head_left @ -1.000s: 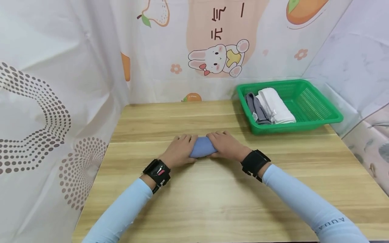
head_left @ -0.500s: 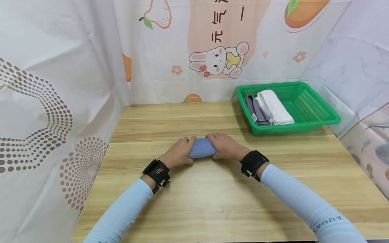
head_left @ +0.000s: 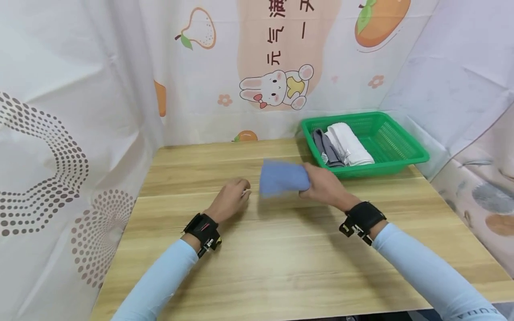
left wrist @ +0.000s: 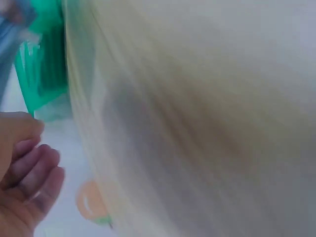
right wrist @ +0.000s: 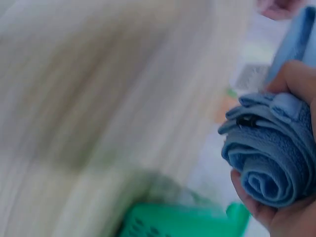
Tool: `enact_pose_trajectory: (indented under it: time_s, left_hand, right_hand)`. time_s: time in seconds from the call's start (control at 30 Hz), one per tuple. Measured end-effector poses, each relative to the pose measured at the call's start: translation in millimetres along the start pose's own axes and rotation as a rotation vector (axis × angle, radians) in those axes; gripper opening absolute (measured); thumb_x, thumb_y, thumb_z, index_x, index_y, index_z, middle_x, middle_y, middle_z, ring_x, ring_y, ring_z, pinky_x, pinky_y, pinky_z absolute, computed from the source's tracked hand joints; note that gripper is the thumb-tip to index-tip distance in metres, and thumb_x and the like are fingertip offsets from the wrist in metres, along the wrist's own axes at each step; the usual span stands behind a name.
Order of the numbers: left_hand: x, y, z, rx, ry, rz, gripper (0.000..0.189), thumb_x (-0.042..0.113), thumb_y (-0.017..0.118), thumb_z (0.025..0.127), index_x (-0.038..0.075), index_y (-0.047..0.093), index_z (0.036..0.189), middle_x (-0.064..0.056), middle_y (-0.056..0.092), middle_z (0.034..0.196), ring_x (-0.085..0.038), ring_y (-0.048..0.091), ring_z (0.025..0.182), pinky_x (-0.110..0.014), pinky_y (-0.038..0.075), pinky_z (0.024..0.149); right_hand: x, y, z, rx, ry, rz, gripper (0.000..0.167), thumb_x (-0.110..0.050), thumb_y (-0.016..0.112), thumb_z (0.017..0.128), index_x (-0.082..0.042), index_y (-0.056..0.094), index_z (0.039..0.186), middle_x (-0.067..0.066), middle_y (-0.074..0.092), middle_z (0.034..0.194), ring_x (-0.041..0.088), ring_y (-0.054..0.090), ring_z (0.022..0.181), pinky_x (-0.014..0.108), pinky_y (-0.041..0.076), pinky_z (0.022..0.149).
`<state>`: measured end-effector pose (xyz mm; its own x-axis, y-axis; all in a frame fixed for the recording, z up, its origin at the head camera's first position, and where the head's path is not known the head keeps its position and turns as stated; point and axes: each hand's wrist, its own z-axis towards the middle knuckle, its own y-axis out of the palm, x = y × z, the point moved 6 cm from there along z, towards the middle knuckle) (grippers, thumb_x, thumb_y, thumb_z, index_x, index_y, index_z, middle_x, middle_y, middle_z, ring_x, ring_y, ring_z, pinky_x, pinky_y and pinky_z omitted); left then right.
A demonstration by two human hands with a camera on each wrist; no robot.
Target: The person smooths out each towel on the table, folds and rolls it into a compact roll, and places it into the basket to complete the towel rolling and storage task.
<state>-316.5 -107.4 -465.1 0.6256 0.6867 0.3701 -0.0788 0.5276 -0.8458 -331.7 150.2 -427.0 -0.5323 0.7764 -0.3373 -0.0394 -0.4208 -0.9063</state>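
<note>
My right hand (head_left: 323, 185) grips one end of a rolled blue towel (head_left: 284, 177), which is motion-blurred and held over the table. In the right wrist view the rolled-up end of the towel (right wrist: 269, 153) shows a spiral of layers, with thumb and fingers curled round it. My left hand (head_left: 229, 200) is apart from the towel, over the table to its left. Seen from the left wrist, that hand (left wrist: 24, 173) has loosely curled fingers with nothing between them.
A green plastic basket (head_left: 393, 133) stands at the back right of the wooden table (head_left: 273, 267). In its left part lie a folded grey towel (head_left: 327, 147) and a white towel (head_left: 351, 145). Printed curtains (head_left: 201, 89) hang behind and beside the table.
Both hands held the blue towel earlier. The left hand has let go, and the right hand has lifted the towel and moved it to the right, closer to the basket.
</note>
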Motion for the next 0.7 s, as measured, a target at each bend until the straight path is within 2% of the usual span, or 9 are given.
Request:
enact_pose_trajectory:
  time_s: [0.1, 0.17, 0.27, 0.33, 0.43, 0.57, 0.7]
  left_hand:
    - [28.7, 15.7, 27.2, 0.051, 0.147, 0.008, 0.010, 0.001, 0.072, 0.095, -0.001, 0.072, 0.104, -0.011, 0.067, 0.101, -0.025, 0.064, 0.095, -0.034, 0.055, 0.082]
    - [51.1, 27.8, 47.0, 0.076, 0.244, -0.001, 0.013, 0.000, 0.070, 0.095, -0.001, 0.072, 0.108, -0.012, 0.066, 0.106, -0.025, 0.063, 0.099, -0.032, 0.053, 0.086]
    - [81.5, 44.3, 75.7, 0.093, 0.345, 0.007, 0.022, 0.000, 0.070, 0.096, 0.000, 0.070, 0.118, -0.012, 0.066, 0.119, -0.025, 0.061, 0.112, -0.032, 0.049, 0.098]
    - [97.4, 55.0, 92.9, 0.080, 0.369, 0.030, 0.026, 0.003, 0.068, 0.098, 0.003, 0.069, 0.125, -0.011, 0.065, 0.127, -0.025, 0.058, 0.121, -0.033, 0.047, 0.102]
    - [117.7, 70.8, 112.8, 0.060, 0.404, 0.137, 0.024, 0.007, 0.066, 0.101, 0.005, 0.072, 0.124, -0.007, 0.065, 0.128, -0.024, 0.058, 0.124, -0.035, 0.047, 0.103]
    - [137.3, 81.3, 129.3, 0.090, 0.432, 0.249, 0.016, 0.005, 0.062, 0.102, 0.008, 0.077, 0.108, -0.003, 0.070, 0.112, -0.020, 0.062, 0.111, -0.032, 0.047, 0.099]
    - [154.3, 83.3, 142.0, 0.121, 0.420, 0.247, 0.016, 0.003, 0.063, 0.101, 0.010, 0.074, 0.094, 0.000, 0.070, 0.097, -0.016, 0.064, 0.100, -0.029, 0.049, 0.092]
  right_hand:
    - [18, -32, -7.4, 0.104, 0.114, 0.062, 0.083, -0.019, 0.084, 0.073, 0.002, 0.046, 0.143, 0.025, 0.066, 0.113, 0.041, 0.067, 0.095, 0.057, 0.055, 0.079]
    - [27, -50, -11.8, 0.158, 0.182, 0.086, 0.086, -0.019, 0.083, 0.075, 0.001, 0.041, 0.148, 0.027, 0.065, 0.114, 0.043, 0.066, 0.096, 0.057, 0.054, 0.080]
    - [36, -66, -16.3, 0.211, 0.253, 0.109, 0.090, -0.021, 0.083, 0.077, 0.000, 0.036, 0.151, 0.031, 0.063, 0.119, 0.046, 0.065, 0.101, 0.058, 0.052, 0.082]
    - [39, -71, -19.4, 0.233, 0.280, 0.115, 0.090, -0.021, 0.083, 0.077, 0.000, 0.036, 0.151, 0.031, 0.062, 0.121, 0.046, 0.064, 0.102, 0.058, 0.052, 0.082]
    - [43, -77, -26.1, 0.254, 0.297, 0.121, 0.088, -0.020, 0.082, 0.079, 0.001, 0.036, 0.150, 0.030, 0.060, 0.125, 0.046, 0.063, 0.106, 0.060, 0.051, 0.083]
    - [48, -84, -36.5, 0.267, 0.300, 0.109, 0.085, -0.018, 0.081, 0.080, 0.002, 0.037, 0.150, 0.031, 0.060, 0.125, 0.047, 0.062, 0.106, 0.061, 0.051, 0.084]
    - [58, -92, -46.7, 0.276, 0.316, 0.075, 0.085, -0.018, 0.081, 0.081, 0.004, 0.036, 0.150, 0.032, 0.060, 0.125, 0.048, 0.062, 0.106, 0.062, 0.050, 0.084]
